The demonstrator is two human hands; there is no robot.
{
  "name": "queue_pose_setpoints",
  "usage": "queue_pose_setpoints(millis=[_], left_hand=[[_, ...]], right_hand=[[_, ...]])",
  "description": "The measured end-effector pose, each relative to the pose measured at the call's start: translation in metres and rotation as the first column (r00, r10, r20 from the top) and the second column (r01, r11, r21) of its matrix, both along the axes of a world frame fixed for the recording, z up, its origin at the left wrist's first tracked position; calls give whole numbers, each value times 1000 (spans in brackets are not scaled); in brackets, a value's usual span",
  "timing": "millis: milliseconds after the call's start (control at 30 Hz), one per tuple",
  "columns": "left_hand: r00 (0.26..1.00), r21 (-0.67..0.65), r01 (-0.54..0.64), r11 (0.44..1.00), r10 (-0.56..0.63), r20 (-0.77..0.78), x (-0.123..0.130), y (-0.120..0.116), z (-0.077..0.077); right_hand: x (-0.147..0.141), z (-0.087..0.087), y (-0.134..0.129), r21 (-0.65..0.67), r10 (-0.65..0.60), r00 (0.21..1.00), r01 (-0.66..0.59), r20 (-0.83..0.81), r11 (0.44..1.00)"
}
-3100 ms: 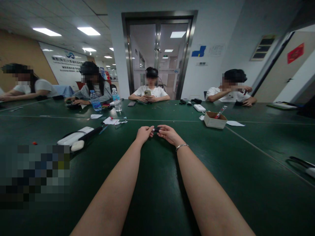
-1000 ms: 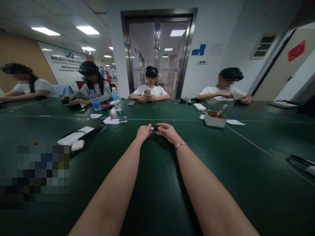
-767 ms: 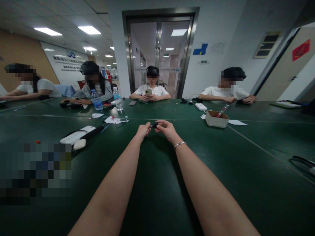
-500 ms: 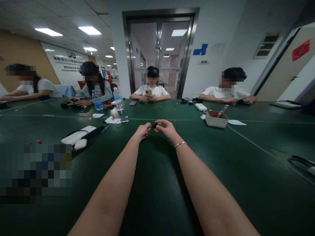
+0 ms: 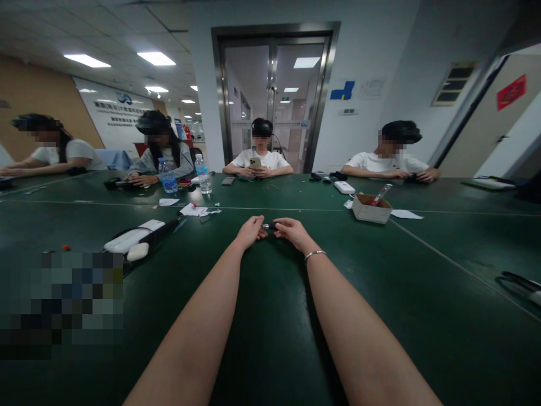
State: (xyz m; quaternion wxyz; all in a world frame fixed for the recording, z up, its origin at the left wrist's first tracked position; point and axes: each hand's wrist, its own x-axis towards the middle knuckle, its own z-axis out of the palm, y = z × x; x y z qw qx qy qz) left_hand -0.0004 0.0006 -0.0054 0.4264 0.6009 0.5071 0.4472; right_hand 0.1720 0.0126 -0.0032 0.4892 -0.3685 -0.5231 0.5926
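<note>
Between my two hands is a small dark object (image 5: 269, 226) with a shiny, light band on its left part. My left hand (image 5: 252, 230) pinches its left end with thumb and fingers. The right end is held in the fingertips of my right hand (image 5: 291, 232), which has a silver bracelet (image 5: 315, 255) at the wrist. Both hands are low over the green table (image 5: 270, 316), arms stretched forward. What exactly the small object is cannot be made out.
A white device (image 5: 134, 237) and a rounded white item (image 5: 138, 251) lie at the left. Paper scraps (image 5: 193, 210) and two bottles (image 5: 168, 177) stand beyond. An open box (image 5: 372, 209) sits at the right. Several people sit across the table.
Both hands appear slightly lower in the view. More of the small object shows between them, with its shiny band now visible. The whole scene has shifted slightly downward.
</note>
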Motion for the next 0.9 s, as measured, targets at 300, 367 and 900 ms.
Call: queue_pose_setpoints(millis=[300, 367, 900], left_hand=[[999, 87, 36, 996, -32, -42, -1, 1, -2], [998, 151, 45, 987, -37, -51, 0, 1, -2], [998, 172, 7, 985, 4, -59, 2, -4, 2]], right_hand=[[1, 0, -1, 17, 48, 999, -48, -13, 999], [1, 0, 0, 22, 54, 998, -54, -9, 998], [2, -2, 2, 23, 58, 998, -58, -1, 998]])
